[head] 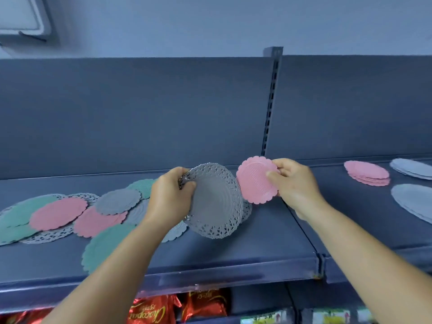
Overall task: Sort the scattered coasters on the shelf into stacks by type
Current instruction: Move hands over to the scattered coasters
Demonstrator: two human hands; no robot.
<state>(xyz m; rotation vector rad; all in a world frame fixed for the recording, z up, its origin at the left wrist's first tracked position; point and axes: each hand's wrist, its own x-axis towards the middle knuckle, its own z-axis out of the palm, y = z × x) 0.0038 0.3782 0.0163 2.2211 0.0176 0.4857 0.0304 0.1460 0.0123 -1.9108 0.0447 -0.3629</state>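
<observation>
With the left hand (171, 195) gripping a grey lace coaster (216, 202) and the right hand (292, 181) pinching a pink scalloped coaster (256, 180) above the shelf (245, 251) (pink stack (367, 175) lies rightward), either floppy coaster may slip.

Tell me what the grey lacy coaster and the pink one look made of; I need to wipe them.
Grey lacy coaster: likely soft plastic or silicone, matte, with moulded concentric rings and an openwork rim. Pink coaster: seemingly the same, matte, fine ribs, scalloped edge. Neither can be told for sure.
</observation>
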